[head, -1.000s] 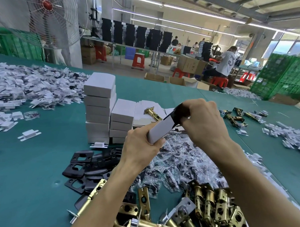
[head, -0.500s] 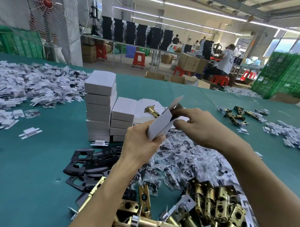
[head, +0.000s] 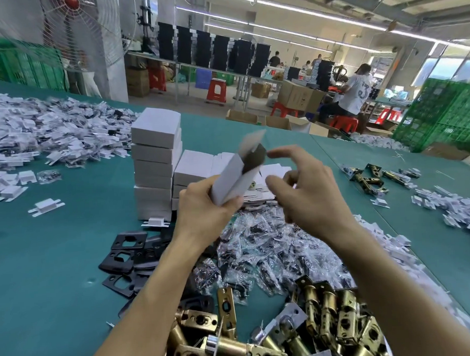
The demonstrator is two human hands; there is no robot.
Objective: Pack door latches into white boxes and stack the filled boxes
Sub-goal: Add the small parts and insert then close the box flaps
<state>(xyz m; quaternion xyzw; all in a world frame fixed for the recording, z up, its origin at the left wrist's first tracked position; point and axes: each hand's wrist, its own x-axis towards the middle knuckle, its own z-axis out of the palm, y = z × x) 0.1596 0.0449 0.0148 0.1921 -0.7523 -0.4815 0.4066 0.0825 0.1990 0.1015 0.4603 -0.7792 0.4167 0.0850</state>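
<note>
One white box [head: 230,182], clamped at its lower end in left hand [head: 203,208], just right of tall box stack [head: 157,154], long axis slanting up and away from stack, open flapped mouth beside loosely spread, empty right hand [head: 309,191].

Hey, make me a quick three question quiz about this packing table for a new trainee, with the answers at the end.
1. True or false: the white box in the left hand has its end flap closed.
2. Which hand holds nothing? A) left hand B) right hand
3. Fill in: the taller stack of white boxes stands to the ____ of the shorter stack.

Key: 1 false, the flap stands up; 2 B; 3 left.
</note>
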